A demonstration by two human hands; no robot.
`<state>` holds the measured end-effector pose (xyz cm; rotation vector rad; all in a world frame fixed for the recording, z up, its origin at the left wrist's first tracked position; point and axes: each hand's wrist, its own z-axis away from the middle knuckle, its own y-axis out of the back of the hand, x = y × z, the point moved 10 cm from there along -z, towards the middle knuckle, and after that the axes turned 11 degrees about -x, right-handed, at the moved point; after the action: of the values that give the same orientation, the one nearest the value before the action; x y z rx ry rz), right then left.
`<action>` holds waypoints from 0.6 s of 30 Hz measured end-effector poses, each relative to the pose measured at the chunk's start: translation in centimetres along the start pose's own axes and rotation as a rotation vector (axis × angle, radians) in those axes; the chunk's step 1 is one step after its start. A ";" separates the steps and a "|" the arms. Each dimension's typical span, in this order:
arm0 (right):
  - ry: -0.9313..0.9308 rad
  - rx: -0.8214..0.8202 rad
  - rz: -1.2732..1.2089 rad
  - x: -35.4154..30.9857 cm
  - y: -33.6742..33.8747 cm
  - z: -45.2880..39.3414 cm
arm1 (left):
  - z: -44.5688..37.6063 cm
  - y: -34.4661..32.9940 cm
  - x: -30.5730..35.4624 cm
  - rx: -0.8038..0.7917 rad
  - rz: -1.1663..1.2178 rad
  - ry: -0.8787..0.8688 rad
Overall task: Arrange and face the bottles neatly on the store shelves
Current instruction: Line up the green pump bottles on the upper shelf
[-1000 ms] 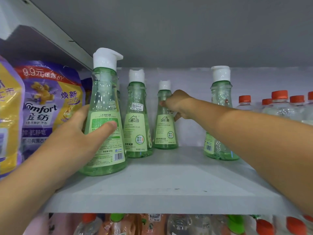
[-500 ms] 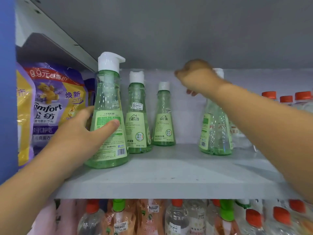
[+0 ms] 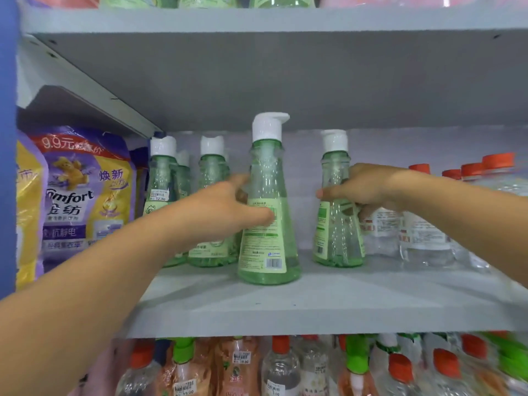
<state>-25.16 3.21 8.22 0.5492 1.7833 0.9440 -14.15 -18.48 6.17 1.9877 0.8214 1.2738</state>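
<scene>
Several green pump bottles with white caps stand on a grey shelf (image 3: 285,310). My left hand (image 3: 225,210) grips the front bottle (image 3: 268,247) from its left side; its back label with a barcode faces me. My right hand (image 3: 363,190) grips a second green bottle (image 3: 337,241) further back and to the right, thumb across its front, and that bottle's label is turned sideways. Behind my left arm stand other green bottles (image 3: 161,178), (image 3: 213,170) with front labels facing out, partly hidden by the arm.
Purple and yellow Comfort softener pouches (image 3: 85,192) fill the shelf's left end. Clear bottles with orange caps (image 3: 423,232) crowd the right. The shelf above (image 3: 285,21) hangs close over the pump caps. The lower shelf holds several orange- and green-capped bottles (image 3: 283,367).
My left hand has slid the front bottle to the right along the shelf. My right hand came down from the far bottle's cap and now grips its body. The view has pulled back.
</scene>
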 end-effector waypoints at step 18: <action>0.109 -0.069 -0.068 1.3 0.1 -1.0 | -8.1 3.7 -0.3 0.194 -0.042 0.223</action>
<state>-26.55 3.84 7.75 0.3981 1.8470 1.0004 -21.12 -19.59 11.55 1.9874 1.1256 1.4575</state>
